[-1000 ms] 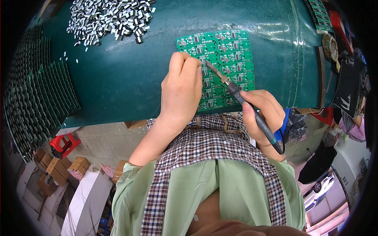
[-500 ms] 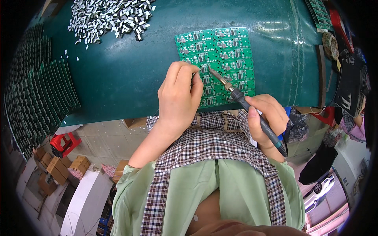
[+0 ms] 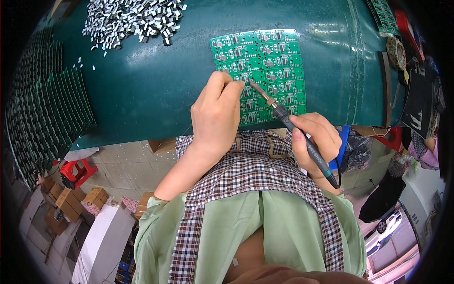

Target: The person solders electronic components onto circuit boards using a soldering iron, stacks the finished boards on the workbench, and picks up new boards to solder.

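A green panel of several small circuit boards (image 3: 272,57) lies on the dark green table (image 3: 142,90). My left hand (image 3: 216,113) rests on the panel's near left part with thumb and forefinger pinched together at a board; whatever they hold is too small to make out. My right hand (image 3: 316,142) grips a black soldering iron (image 3: 289,123) like a pen. Its metal tip points up-left and sits just right of my left fingertips, on the panel.
A heap of small silver and black components (image 3: 130,19) lies at the table's far left. Rows of green boards (image 3: 45,113) cover the left side. More boards and a tape roll (image 3: 395,52) sit at the far right. A red stool (image 3: 75,170) and cardboard boxes stand on the floor below.
My left hand has shifted slightly toward me and left on the panel, and the soldering iron tip has followed it to a nearer spot.
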Motion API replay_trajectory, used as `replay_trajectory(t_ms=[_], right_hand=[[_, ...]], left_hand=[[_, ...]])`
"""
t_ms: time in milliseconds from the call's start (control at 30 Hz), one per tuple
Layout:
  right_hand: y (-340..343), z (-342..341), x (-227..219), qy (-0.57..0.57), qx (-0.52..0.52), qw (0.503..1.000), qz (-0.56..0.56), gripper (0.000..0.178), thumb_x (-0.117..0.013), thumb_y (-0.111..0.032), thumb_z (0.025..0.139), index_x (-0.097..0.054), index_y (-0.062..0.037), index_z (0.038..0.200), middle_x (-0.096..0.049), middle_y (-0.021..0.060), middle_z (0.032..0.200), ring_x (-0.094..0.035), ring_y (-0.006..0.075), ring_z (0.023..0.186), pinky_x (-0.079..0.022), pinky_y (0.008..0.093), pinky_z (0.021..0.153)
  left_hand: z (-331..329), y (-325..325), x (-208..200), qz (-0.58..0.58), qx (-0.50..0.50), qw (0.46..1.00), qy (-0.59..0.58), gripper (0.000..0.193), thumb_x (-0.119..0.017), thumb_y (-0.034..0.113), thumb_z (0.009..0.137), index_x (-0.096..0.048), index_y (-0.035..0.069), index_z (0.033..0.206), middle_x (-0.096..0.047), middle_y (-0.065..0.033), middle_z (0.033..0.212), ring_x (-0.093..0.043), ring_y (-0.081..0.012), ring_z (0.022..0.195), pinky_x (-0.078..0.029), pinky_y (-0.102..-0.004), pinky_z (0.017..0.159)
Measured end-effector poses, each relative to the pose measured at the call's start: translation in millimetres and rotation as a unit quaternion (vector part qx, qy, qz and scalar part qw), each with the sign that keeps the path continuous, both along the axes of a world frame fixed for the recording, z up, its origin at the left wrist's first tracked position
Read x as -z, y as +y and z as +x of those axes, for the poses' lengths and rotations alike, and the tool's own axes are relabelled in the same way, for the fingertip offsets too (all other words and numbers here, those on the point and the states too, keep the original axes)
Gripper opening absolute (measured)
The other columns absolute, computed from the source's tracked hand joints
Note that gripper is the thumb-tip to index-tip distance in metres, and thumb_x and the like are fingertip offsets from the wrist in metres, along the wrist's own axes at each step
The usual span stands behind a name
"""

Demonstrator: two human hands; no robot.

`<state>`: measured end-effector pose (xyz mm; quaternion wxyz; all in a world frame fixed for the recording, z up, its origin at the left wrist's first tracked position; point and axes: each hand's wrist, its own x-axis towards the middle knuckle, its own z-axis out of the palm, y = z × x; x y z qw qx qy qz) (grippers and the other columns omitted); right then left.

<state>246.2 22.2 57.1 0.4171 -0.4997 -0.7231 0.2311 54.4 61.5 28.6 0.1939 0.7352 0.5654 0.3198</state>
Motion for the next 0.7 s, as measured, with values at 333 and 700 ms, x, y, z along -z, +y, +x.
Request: replay_trajectory(t_ms=[333, 700], right_hand=[[-9, 6, -3, 0.007, 0.023, 1.0, 0.01, 0.016, -0.065, -0.003, 0.069, -0.066, 0.0042, 0.084, -0.064, 0.0131, 0.069, -0.063, 0.0244, 0.058, -0.049, 0.0306, 0.051], [-13, 6, -1, -0.004, 0.007, 1.0, 0.004, 0.015, -0.063, -0.002, 0.069, -0.066, 0.0032, 0.082, -0.064, 0.0126, 0.069, -0.064, 0.0244, 0.056, -0.05, 0.0307, 0.051]], left_hand=[[-5, -5, -6, -0.025, 0.008, 1.0, -0.015, 0.012, -0.067, -0.001, 0.077, -0.059, 0.003, 0.085, -0.057, -0.0074, 0.082, -0.058, -0.0228, 0.067, -0.045, -0.0313, 0.057], [-2, -16, -4, -0.039, -0.005, 0.998, -0.045, 0.015, -0.064, -0.004, 0.077, -0.06, 0.003, 0.089, -0.059, -0.0076, 0.085, -0.054, -0.0185, 0.062, -0.042, -0.029, 0.052]])
